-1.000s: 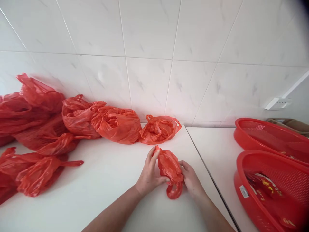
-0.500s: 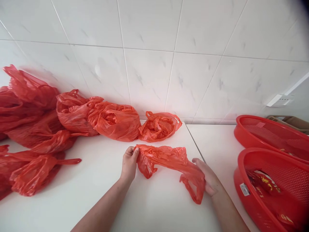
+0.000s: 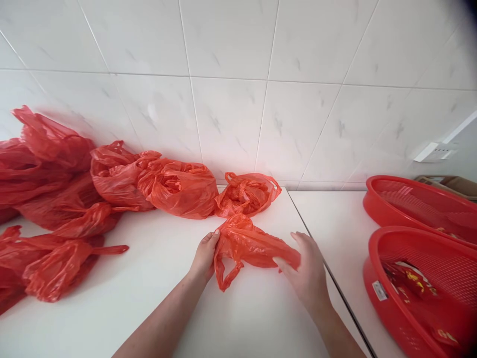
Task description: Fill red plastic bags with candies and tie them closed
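Observation:
A thin, crumpled red plastic bag (image 3: 257, 246) stretches above the white table between my two hands. My left hand (image 3: 204, 256) pinches its left end, and one loop handle dangles just beside those fingers. At the other end, my right hand (image 3: 307, 271) has its thumb and fingers spread around the bunched plastic, slightly blurred, without a visible grip. Right behind lies another loosely heaped red bag (image 3: 246, 194) with a handle loop sticking out to the right.
Full red bags (image 3: 179, 189) line the tiled wall, and more are piled at left (image 3: 48, 184). Two red plastic baskets stand on the right; the nearer basket (image 3: 376, 268) holds red packets (image 3: 413, 281). A seam (image 3: 335, 278) runs between two white tabletops. A wall socket (image 3: 434, 151) is at right.
My right hand has moved inward and turned, its fingers now spread around the bag's end. The bag is more bunched, and its right-hand loop no longer hangs down.

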A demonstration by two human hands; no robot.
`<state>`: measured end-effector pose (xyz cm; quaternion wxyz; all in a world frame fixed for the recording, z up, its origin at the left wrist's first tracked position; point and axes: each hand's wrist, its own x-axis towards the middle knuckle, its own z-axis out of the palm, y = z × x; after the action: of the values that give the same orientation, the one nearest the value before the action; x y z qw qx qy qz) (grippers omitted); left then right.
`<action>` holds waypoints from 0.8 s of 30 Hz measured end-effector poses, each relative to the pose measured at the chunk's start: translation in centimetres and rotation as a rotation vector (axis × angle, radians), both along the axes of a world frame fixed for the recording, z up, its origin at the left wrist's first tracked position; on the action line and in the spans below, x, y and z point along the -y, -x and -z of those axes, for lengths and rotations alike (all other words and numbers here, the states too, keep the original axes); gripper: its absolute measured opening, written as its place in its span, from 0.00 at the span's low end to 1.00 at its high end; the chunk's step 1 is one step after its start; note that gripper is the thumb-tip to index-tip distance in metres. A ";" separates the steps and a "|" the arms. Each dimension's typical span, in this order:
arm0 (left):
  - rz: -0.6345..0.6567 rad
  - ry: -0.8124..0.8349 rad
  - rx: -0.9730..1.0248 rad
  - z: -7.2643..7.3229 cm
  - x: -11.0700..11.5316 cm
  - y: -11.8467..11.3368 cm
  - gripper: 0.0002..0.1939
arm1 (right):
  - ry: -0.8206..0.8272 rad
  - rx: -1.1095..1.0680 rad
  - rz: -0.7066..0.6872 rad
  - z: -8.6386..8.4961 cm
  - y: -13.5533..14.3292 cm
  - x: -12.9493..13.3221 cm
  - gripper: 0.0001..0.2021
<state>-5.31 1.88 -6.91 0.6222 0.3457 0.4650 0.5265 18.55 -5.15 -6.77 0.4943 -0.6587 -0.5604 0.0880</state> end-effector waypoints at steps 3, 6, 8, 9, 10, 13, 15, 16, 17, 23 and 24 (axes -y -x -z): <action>-0.011 -0.028 -0.097 0.1 -0.4 0.3 0.20 | 0.285 -0.178 -0.067 -0.3 0.0 -0.2 0.15; -0.092 -0.095 -0.245 -0.6 -0.4 0.7 0.19 | 0.458 -0.403 -0.143 -0.7 -1.3 -0.1 0.09; -0.176 -0.173 -0.338 -1.6 0.1 0.7 0.19 | 0.462 -0.415 -0.150 -1.0 -2.0 0.1 0.08; -0.199 -0.237 -0.388 -2.3 0.6 0.6 0.20 | 0.465 -0.414 -0.151 -1.1 -2.2 0.2 0.07; -0.184 -0.333 -0.461 -2.9 1.2 0.3 0.22 | 0.470 -0.410 -0.152 -1.2 -2.2 0.2 0.07; 0.073 -0.693 -0.813 -4.1 3.1 -0.9 0.33 | 0.487 -0.379 -0.165 -1.6 -2.0 0.2 0.06; 0.256 -0.749 -1.013 -4.1 3.9 -1.7 0.35 | 0.503 -0.356 -0.177 -2.1 -2.2 0.2 0.04; 0.306 -0.673 -1.040 -3.9 4.1 -1.9 0.32 | 0.490 -0.313 -0.161 -2.5 -2.3 0.3 0.05; 0.330 -0.574 -1.032 -3.6 4.1 -2.1 0.27 | 0.449 -0.240 -0.128 -3.0 -2.4 0.6 0.09; 0.282 -0.337 -0.905 -3.4 3.0 -1.7 0.11 | -0.269 0.269 0.054 -5.3 1.2 4.9 0.12; 0.267 -0.327 -0.890 -3.6 3.0 -1.7 0.10 | -0.361 0.331 0.029 -5.3 2.3 5.5 0.11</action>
<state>-3.57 -1.12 -3.34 0.3627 0.6867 0.5485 0.3098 16.25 -10.61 -1.42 0.5067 -0.5730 -0.6309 -0.1299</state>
